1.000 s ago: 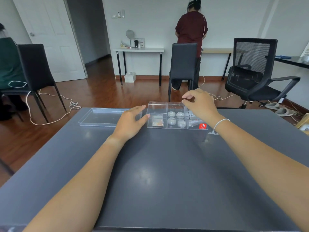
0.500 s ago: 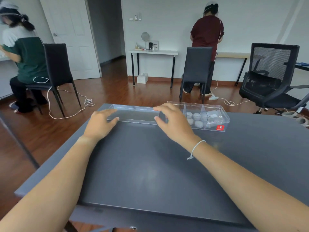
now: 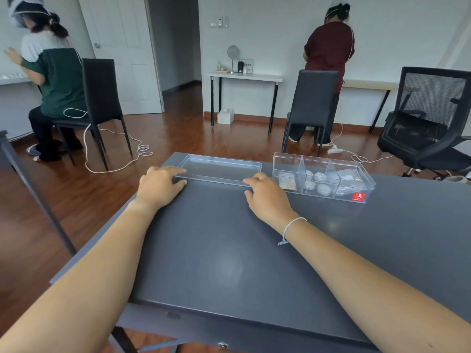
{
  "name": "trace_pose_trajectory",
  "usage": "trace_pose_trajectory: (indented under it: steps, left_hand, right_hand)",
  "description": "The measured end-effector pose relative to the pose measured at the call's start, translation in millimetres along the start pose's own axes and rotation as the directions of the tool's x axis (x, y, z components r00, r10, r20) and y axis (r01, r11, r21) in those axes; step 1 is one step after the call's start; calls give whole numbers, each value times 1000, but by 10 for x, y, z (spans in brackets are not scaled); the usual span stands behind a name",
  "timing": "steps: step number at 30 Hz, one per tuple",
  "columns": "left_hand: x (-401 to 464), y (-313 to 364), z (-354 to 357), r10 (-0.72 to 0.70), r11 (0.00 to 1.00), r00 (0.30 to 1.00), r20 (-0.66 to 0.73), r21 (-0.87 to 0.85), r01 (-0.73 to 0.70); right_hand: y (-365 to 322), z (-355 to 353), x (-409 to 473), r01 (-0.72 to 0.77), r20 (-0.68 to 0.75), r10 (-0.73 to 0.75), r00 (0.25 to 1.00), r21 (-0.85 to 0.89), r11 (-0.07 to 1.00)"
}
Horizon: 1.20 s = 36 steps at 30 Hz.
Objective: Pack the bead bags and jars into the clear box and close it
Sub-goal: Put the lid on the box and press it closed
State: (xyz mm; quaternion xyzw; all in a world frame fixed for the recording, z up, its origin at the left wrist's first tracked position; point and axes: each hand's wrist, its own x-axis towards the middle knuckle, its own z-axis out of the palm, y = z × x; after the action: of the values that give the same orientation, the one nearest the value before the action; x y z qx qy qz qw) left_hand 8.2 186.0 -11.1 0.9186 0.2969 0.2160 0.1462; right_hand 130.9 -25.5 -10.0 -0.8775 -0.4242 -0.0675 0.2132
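The clear box (image 3: 287, 159) stands open at the far right of the dark table (image 3: 229, 250), with a red sticker (image 3: 358, 196) on its front. Its left compartment holds a bead bag (image 3: 286, 180), the middle one several round jars (image 3: 317, 183), and the right one more bags (image 3: 345, 179). The flat clear lid (image 3: 219, 168) lies on the table just left of the box. My left hand (image 3: 159, 186) grips the lid's near left corner. My right hand (image 3: 266, 197) pinches its near right corner, right beside the box.
The table's far edge runs just behind the lid and box. Beyond it are two black chairs (image 3: 314, 103), an office chair (image 3: 428, 118), cables on the wood floor and two people working at wall desks.
My left hand left the box and my right hand left the space above it. Both moved left and settled on the lid's near corners. My view turned left, so the box now sits further right.
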Motion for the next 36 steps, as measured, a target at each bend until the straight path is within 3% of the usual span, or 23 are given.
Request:
trace_pose_trajectory:
  steps: [15, 21, 29, 36]
  left_hand:
    - [-217, 42, -206, 21, 997, 999, -27, -73, -22]
    - [-334, -13, -497, 137, 967, 988, -69, -207, -148]
    - [-453, 162, -779, 150, 886, 986, -73, -432, -167]
    - [-373, 657, -829, 215, 843, 923, -320, -416, -341]
  right_hand:
    - [6, -72, -122, 4, -61, 4, 998, 124, 992]
    - [-85, -265, -223, 95, -209, -18, 978, 364, 927]
    - [-83, -787, -261, 68, -192, 86, 978, 675, 735]
    - [147, -1341, -392, 141, -275, 73, 959, 683, 716]
